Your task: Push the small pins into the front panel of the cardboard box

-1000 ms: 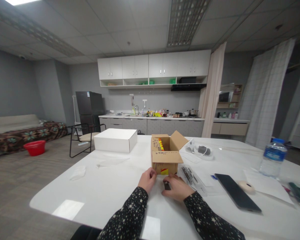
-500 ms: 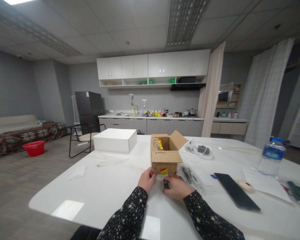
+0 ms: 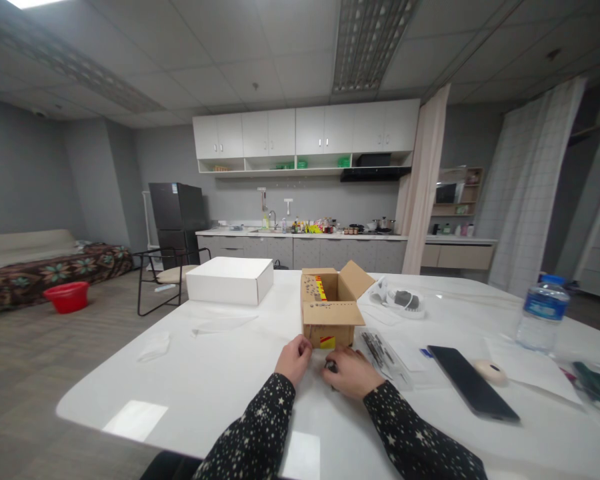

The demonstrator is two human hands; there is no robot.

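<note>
While both hands rest together on the white desk (image 3: 190,393) just in front of the open cardboard box (image 3: 330,308), the work centres on a small dark object (image 3: 331,366) lying on the desk between them. The left hand (image 3: 294,359) is loosely curled, knuckles up, with its fingertips drawn in toward the object; whether it pinches anything cannot be told from this angle. The right hand (image 3: 353,372) lies cupped over the object with fingers bent around it, apparently gripping it against the desk, though the contact itself is covered. In my judgement, handling so small a piece goes best with both wrists kept planted on the desk, the piece held low and close to the box, and the fingers working in short movements so that nothing slips toward the clear sleeve of thin dark tools (image 3: 380,350) just beside the right hand. Further right lie a black phone (image 3: 473,383), a roll of tape (image 3: 490,371) and a water bottle (image 3: 543,313); a closed white box (image 3: 230,280) stands well apart to the left. Several points remain unverified: the object is mostly hidden under the right hand, so its kind and shape cannot be stated; the inside of the cardboard box shows only a strip of red and yellow print; the items on the far side of the box are too small to identify; and a green thing at the right edge is cut off.
</note>
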